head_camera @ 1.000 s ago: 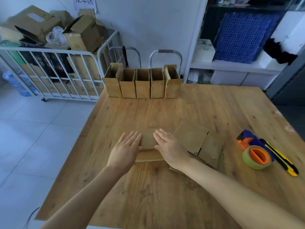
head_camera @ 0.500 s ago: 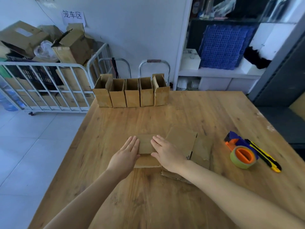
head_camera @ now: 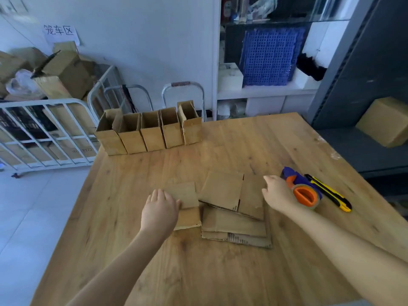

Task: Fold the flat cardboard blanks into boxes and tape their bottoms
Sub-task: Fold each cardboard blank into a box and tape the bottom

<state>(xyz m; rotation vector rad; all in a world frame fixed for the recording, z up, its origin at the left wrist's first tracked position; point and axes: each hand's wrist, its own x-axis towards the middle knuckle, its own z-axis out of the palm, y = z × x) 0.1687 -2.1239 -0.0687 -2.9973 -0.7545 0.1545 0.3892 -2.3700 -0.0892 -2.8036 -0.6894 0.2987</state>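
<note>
A small cardboard box [head_camera: 187, 195] lies in the middle of the wooden table [head_camera: 220, 274] with its flaps folded shut. My left hand [head_camera: 160, 209] presses down on its left side with the fingers laid over it. Right of the box lies a stack of flat cardboard blanks [head_camera: 224, 189]. My right hand [head_camera: 277, 194] hovers over the stack's right edge, fingers loosely curled and holding nothing, right beside the orange and blue tape dispenser [head_camera: 305, 195].
A yellow and black utility knife [head_camera: 327, 193] lies just right of the dispenser. Several folded open-topped boxes [head_camera: 152, 135] stand in a row at the table's far left edge. A white cage cart [head_camera: 44, 133] with cartons stands beyond the left corner, shelving at the right.
My right hand has left the box and moved right, across the blanks, to the tape dispenser. My left hand stays pressed on the box. The view has shifted left and down.
</note>
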